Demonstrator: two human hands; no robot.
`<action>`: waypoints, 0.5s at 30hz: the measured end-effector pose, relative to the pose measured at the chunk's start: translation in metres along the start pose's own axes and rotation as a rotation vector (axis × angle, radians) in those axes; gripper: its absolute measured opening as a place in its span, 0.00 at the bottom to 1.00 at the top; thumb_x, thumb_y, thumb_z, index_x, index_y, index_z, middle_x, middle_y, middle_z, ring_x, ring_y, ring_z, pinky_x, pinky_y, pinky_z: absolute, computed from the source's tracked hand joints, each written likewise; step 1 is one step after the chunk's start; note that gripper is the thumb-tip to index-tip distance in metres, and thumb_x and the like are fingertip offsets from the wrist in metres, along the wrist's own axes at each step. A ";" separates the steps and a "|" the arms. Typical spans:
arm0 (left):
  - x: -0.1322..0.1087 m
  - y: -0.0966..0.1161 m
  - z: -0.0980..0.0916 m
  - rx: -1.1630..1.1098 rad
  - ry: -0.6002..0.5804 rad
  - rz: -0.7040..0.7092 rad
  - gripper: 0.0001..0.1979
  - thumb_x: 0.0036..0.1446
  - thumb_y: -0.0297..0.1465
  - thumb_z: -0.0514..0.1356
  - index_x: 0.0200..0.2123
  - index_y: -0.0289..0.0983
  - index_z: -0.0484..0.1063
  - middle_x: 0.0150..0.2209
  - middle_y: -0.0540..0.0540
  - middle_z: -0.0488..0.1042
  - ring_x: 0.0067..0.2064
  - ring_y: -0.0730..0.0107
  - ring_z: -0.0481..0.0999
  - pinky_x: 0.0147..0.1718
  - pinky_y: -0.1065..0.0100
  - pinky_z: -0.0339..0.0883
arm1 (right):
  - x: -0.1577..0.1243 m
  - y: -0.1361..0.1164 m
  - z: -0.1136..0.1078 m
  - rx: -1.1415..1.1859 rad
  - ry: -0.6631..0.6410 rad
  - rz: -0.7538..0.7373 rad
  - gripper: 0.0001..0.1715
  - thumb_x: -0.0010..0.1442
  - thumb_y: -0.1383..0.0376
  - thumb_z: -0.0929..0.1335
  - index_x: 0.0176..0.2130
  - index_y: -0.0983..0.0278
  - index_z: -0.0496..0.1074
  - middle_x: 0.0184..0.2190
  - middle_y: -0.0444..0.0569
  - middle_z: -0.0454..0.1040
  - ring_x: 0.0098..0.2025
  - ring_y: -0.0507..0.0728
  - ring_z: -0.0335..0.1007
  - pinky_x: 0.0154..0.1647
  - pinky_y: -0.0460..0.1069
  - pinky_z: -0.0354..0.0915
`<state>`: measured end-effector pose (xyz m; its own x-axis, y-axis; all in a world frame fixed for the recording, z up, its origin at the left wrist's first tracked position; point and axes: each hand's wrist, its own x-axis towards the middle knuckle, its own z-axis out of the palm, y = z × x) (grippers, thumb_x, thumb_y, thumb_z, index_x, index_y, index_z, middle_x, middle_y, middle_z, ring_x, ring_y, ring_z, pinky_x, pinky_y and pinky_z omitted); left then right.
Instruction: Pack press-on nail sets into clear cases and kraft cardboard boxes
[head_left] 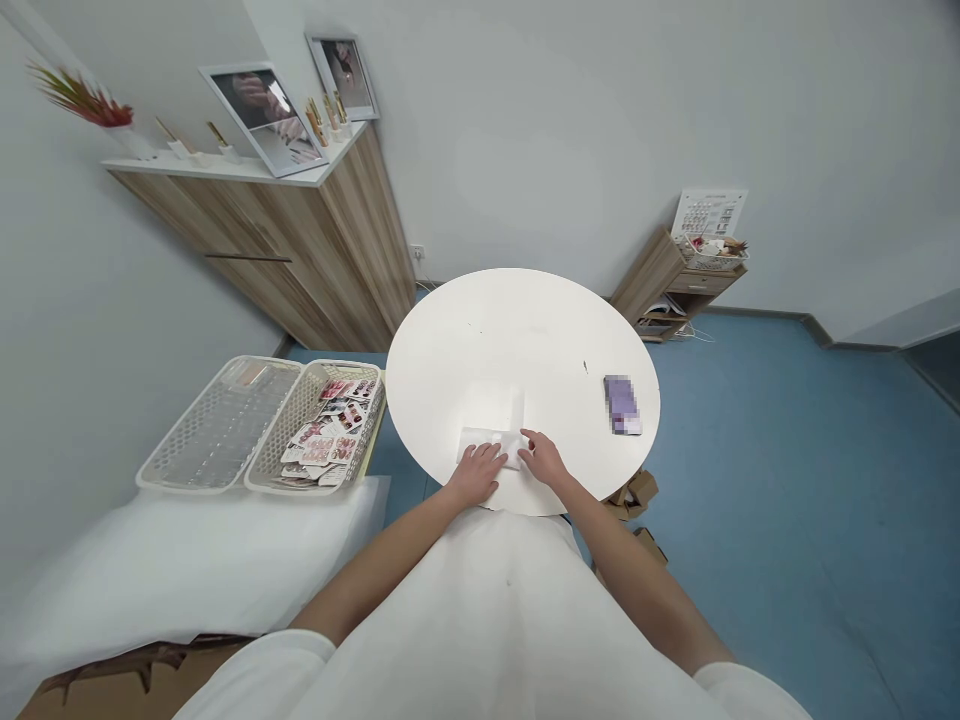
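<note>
A round white table (525, 330) stands in front of me. Near its front edge lies a small clear packet (491, 440), with a second pale flat sheet (495, 405) just behind it. My left hand (475, 473) rests flat on the left part of the packet, fingers stretched out. My right hand (541, 457) touches the packet's right end with its fingertips, fingers spread. A purple phone (622, 404) lies on the table to the right, apart from both hands.
Two white perforated baskets (225, 425) sit at my left on a white-covered surface; the right one holds several nail-sticker cards (330, 430). A wooden cabinet (300, 240) with framed pictures stands at the back left, a low wooden shelf (675, 280) at the back right. Small cardboard boxes (637, 495) lie on the blue floor.
</note>
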<state>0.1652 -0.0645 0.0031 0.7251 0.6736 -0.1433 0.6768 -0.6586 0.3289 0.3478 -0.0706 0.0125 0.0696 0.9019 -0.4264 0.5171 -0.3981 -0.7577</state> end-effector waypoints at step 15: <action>-0.030 -0.032 0.023 -0.511 0.195 -0.821 0.34 0.52 0.40 0.53 0.57 0.29 0.45 0.54 0.30 0.57 0.56 0.53 0.58 0.49 0.59 0.55 | -0.003 -0.009 0.048 -0.779 -0.148 -0.051 0.35 0.60 0.59 0.58 0.61 0.57 0.36 0.47 0.58 0.59 0.37 0.58 0.67 0.32 0.49 0.59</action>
<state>0.1240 -0.0713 -0.0248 -0.0105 0.9305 -0.3663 0.7911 0.2318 0.5661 0.3026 -0.0778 -0.0030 -0.0559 0.8623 -0.5033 0.9683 -0.0761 -0.2379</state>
